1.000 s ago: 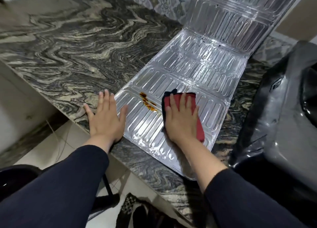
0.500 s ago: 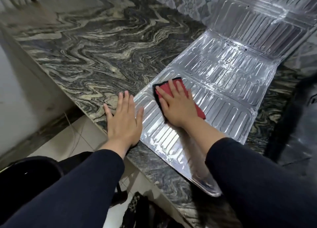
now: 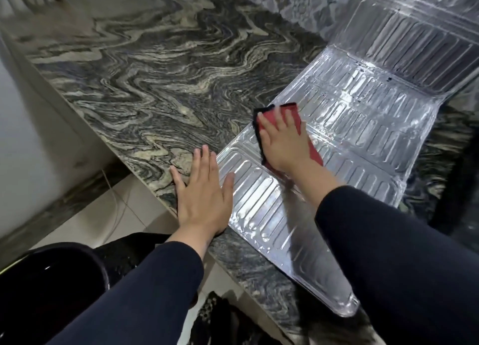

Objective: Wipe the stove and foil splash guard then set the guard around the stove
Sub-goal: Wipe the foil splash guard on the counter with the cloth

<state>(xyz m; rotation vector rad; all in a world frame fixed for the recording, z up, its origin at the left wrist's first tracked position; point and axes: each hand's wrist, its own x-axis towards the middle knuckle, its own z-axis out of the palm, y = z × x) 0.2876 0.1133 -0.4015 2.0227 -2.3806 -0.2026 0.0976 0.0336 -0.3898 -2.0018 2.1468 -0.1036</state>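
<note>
The ribbed foil splash guard (image 3: 363,127) lies flat on the marbled stone counter (image 3: 155,80), its far panel folded up against the tiled wall. My right hand (image 3: 282,142) presses flat on a red cloth with a dark edge (image 3: 293,114) near the guard's left side. My left hand (image 3: 202,189) lies flat with fingers spread at the counter's front edge, thumb on the guard's near left corner. No brown stain shows on the foil. The stove is out of sight, apart from a dark shape at the right edge.
A black bucket (image 3: 46,287) stands on the tiled floor (image 3: 85,223) below the counter's front edge. A thin cable (image 3: 116,202) hangs down near it. Patterned tiles (image 3: 290,0) back the counter.
My right hand slid the red cloth left over the brown stain, then forward up the foil; the stain no longer shows. The view shifted left. My left hand stayed put.
</note>
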